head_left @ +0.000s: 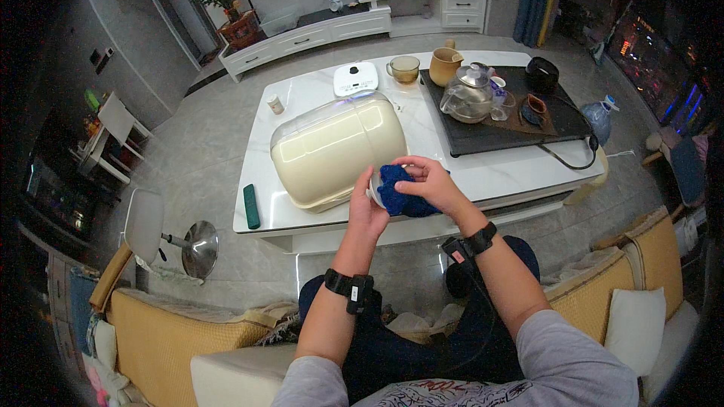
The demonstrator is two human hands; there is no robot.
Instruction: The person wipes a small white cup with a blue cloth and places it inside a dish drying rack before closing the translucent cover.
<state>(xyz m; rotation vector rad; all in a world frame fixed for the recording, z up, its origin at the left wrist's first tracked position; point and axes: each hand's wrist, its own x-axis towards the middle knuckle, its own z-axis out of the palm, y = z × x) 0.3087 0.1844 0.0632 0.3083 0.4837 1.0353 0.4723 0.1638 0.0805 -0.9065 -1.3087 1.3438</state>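
My left hand (pixel 365 206) grips a small white cup (pixel 375 189) near the front edge of the white marble-look table (pixel 317 225). A dark blue cloth (pixel 399 195) covers part of the cup, and its loose end hangs to the right. My right hand (pixel 427 181) holds the cloth against the cup, thumb on top. Just beyond my hands sits a cream storage box with a clear rear lid (pixel 339 152). How far the cloth reaches inside the cup cannot be told.
A black tea tray (pixel 509 144) at the right bears a glass teapot (pixel 469 96), small cups and a wooden-looking pitcher (pixel 444 65). Behind the box are a glass mug (pixel 404 70) and a white appliance (pixel 355 79). A green case (pixel 251 206) and a small white bottle (pixel 275 104) lie left.
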